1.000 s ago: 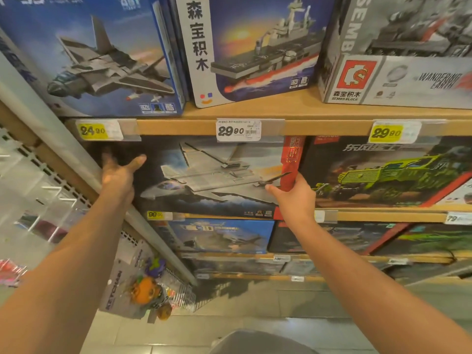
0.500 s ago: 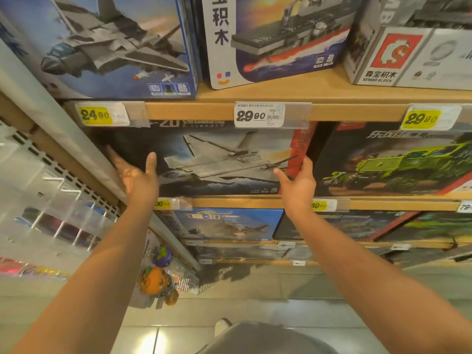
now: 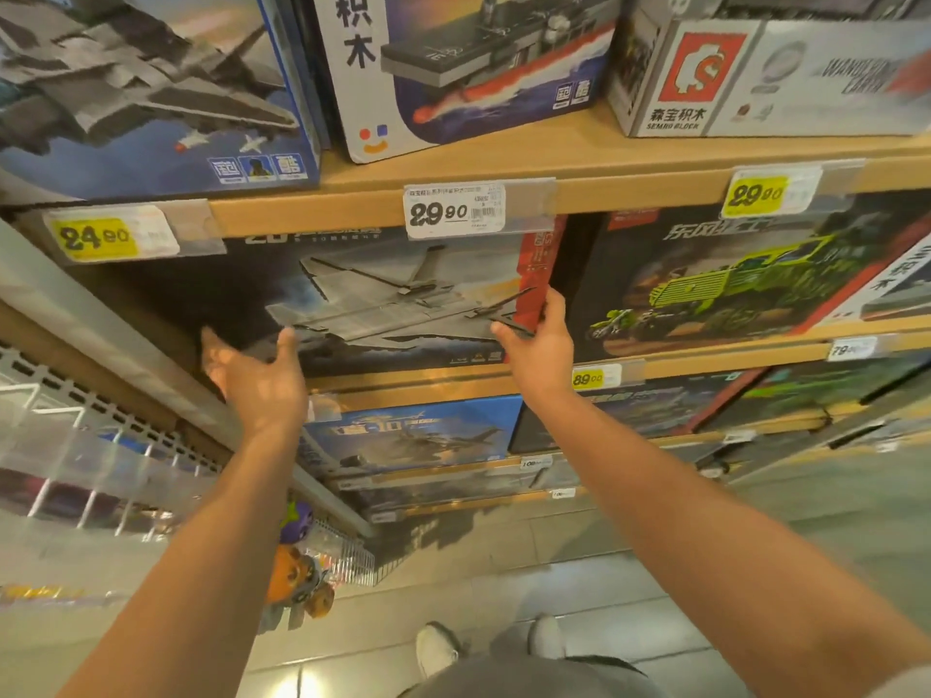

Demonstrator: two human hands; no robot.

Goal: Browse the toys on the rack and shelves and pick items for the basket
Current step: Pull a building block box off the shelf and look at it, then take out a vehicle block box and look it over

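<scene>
Both hands reach up to a dark jet box [image 3: 352, 304] standing on the second wooden shelf [image 3: 705, 357]. The right hand [image 3: 541, 345] grasps the box's right edge: its thumb lies on the front by the jet's tail and its fingers [image 3: 554, 307] curl round the red side strip, which carries writing too small to read. The left hand [image 3: 262, 380] is released, palm toward the box, fingers spread near its lower left part; whether it touches the front cannot be told. Above the fingertips, partly hidden by the shelf lip, the box shows "20".

Just above the right fingers a white price tag [image 3: 456, 211] reads "29.90". Up and to the left of the left hand, a yellow tag [image 3: 95, 236] reads "24.90"; far right, another yellow tag [image 3: 755, 193] reads "29.90". Just below the right wrist a small yellow tag [image 3: 589, 379] reads "89.00".

On the shelf above stand a blue fighter-jet box [image 3: 151, 93], a warship box [image 3: 478, 63] marked "积木", and a grey box [image 3: 755, 78] printed "SEMBO BLOCK" and "森宝积木". Right of the right fingers sits a green truck box [image 3: 730, 289].
</scene>
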